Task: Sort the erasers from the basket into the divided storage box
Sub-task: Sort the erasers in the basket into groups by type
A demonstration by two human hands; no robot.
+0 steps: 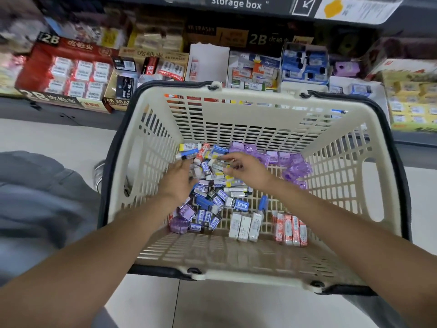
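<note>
- Cream slotted plastic basket [151, 138] holds the heap of small wrapped erasers [212, 197] on its floor (picking step, sorting barely begun).
- Left hand [178, 179] lies on the heap; grip hidden.
- Right hand [246, 168] pinches a white-and-yellow sleeved eraser [218, 162].
- Next: carry it up to the matching cardboard compartment of the shelf storage box [255, 74].

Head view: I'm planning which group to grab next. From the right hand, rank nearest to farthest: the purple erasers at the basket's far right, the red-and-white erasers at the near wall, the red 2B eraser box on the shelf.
From the right hand:
1. purple erasers, just right of it in the basket.
2. red-and-white erasers, by the basket's near wall.
3. red 2B eraser box, outside the basket, far left on the shelf.
</note>
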